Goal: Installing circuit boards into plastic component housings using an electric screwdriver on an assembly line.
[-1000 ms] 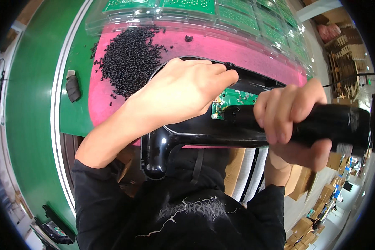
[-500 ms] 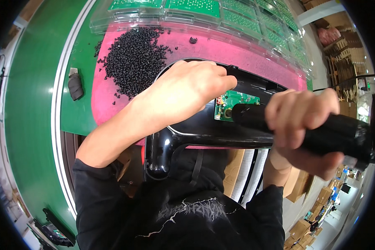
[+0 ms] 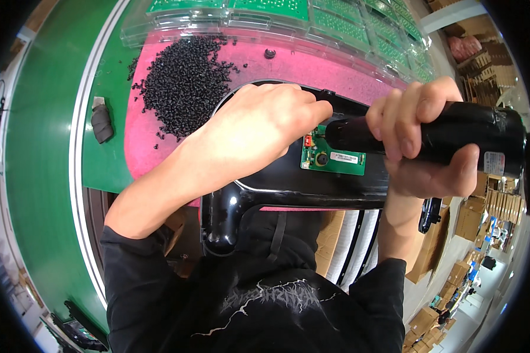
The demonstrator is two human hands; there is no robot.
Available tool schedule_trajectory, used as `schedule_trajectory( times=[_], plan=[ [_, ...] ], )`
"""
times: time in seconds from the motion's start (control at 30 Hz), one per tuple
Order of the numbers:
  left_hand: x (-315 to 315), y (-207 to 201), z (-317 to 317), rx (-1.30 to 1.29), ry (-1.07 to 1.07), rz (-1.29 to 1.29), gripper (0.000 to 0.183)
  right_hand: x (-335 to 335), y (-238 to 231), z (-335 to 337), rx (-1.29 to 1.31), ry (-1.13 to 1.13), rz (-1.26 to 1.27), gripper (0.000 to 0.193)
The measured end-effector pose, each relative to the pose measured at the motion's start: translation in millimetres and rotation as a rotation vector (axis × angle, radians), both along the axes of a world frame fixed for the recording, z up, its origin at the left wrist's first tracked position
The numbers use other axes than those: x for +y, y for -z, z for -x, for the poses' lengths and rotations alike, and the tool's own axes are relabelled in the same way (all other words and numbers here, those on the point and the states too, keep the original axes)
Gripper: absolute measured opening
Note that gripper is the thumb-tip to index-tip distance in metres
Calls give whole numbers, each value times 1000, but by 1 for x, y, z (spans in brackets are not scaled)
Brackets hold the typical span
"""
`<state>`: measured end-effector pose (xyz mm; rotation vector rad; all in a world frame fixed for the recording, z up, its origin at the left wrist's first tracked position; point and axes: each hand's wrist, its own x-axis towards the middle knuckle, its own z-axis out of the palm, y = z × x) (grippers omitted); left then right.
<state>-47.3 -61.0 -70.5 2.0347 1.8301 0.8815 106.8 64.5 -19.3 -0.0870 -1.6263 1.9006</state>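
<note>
My right hand (image 3: 421, 138) is wrapped around a black electric screwdriver (image 3: 483, 132), held sideways with its narrow end pointing left. That end is over the upper part of a green circuit board (image 3: 334, 160), which has a red connector and a white label. The board lies inside a black plastic housing (image 3: 312, 191). My left hand (image 3: 277, 117) is closed above the housing, fingertips curled beside the board's upper left corner; what they hold, if anything, is hidden. A heap of small black screws (image 3: 185, 85) lies to the left of the housing.
Under the housing is a pink mat (image 3: 141, 141) on a green bench (image 3: 47, 170). Clear plastic trays (image 3: 265, 36) with green boards line the far side. A dark wrapped tool (image 3: 102, 123) lies at left. Cardboard boxes (image 3: 471, 217) stand on the right.
The screwdriver has moved up and left, from the board's lower part to its upper edge, uncovering the white label. My left hand has barely moved.
</note>
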Motion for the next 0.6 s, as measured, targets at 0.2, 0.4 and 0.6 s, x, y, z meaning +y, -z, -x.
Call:
schedule_trajectory(
  times=[0.2, 0.4, 0.6],
  plan=[
    [-2, 1, 1, -20, -12, -43, 22, 14, 4, 17, 0, -258, -59, 63],
    [-4, 3, 0, -45, -31, -90, 27, -5, -13, 8, -217, -163, -77, 65],
    [0, 2, 0, -108, 61, -36, 32, 5, -8, -10, 195, -181, -54, 55]
  ],
)
